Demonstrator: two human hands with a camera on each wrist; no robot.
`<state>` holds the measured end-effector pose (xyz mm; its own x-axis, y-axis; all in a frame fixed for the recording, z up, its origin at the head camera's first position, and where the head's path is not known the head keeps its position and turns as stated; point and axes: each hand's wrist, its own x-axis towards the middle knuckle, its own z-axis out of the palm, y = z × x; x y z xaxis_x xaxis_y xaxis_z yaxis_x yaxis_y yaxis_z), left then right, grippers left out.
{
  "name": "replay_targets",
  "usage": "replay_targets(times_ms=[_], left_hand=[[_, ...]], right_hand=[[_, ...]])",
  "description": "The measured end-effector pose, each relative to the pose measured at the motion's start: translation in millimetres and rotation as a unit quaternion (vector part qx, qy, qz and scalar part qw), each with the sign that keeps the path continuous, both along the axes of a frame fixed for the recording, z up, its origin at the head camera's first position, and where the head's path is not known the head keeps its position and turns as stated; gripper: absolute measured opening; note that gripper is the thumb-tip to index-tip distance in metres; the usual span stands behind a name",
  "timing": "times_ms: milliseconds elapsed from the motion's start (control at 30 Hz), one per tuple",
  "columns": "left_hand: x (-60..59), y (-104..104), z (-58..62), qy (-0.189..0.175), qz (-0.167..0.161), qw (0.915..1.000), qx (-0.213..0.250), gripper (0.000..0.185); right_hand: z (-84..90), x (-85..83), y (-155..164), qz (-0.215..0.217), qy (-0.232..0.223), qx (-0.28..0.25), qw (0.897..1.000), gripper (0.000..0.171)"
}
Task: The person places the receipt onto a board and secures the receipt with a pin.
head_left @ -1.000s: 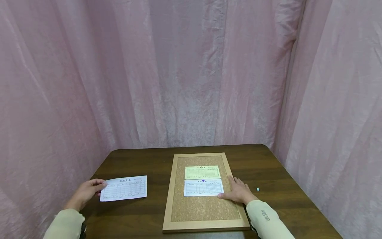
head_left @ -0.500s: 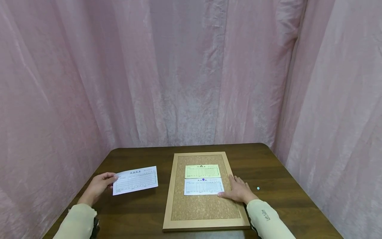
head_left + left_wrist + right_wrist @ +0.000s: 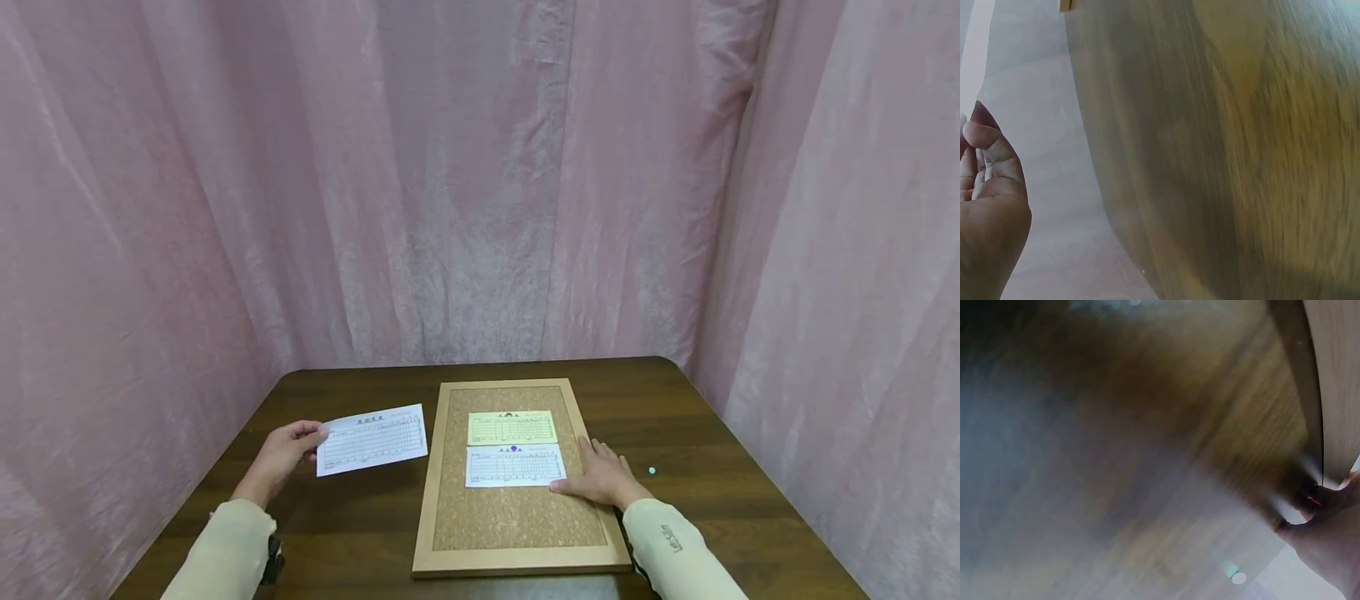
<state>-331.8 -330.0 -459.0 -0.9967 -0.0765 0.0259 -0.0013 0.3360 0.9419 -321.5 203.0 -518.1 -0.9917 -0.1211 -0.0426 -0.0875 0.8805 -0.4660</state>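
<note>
Left hand pinching slip above surface beside corkboard, right hand flat on its frame, grip relaxed: possibly sagging, snagging frame or landing crooked over pinned slips.

Right hand at lower right, blurred wooden table, light frame edge.

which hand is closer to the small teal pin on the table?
Right. The right hand rests flat on the cork board's right edge, just left of the teal pin. The left hand is across the board, holding a loose white slip.
</note>
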Motion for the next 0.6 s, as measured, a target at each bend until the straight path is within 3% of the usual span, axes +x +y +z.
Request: replay_targets(times_ms=[600], left_hand=[[-2.1,45,-4.3,0.009,0.005,0.999,0.042,0.027]], right_hand=[[5.5,3.1,2,0.017,0.003,-0.001,1.0,0.121]])
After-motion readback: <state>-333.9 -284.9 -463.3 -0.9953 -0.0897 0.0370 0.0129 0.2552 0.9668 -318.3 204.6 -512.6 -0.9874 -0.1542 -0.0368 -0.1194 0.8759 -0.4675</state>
